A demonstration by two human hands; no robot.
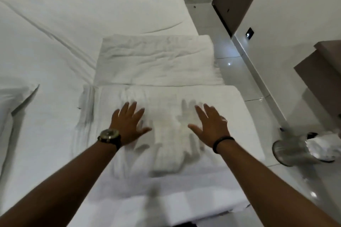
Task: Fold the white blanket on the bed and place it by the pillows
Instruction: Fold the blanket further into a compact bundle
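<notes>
Head view shows us leaning over the right edge of the bed (pixel 55 46), and we read it left to right. At far left a pillow (pixel 13 97) lies on the sheet, its corner pointing toward the middle; this is where the bundle should end up, well apart from where it now lies. Our left hand (pixel 129 125), with a wristwatch (pixel 109 135) on the wrist, presses flat on the white blanket (pixel 156 72), fingers (pixel 127 110) spread and open, gripping nothing. Our right hand (pixel 212 127), with a dark band (pixel 222 143) at the wrist, hovers or rests just beside it, fingers likewise spread and empty; motion blur keeps us from telling whether it touches.

The blanket lies directly under and ahead of both palms, already folded into a thick strip whose long axis runs away from us along the bed's right edge. We judge the left hand nearer the pillow side, so carrying means moving leftward. On the floor at right stands a metal bin (pixel 293 151).
</notes>
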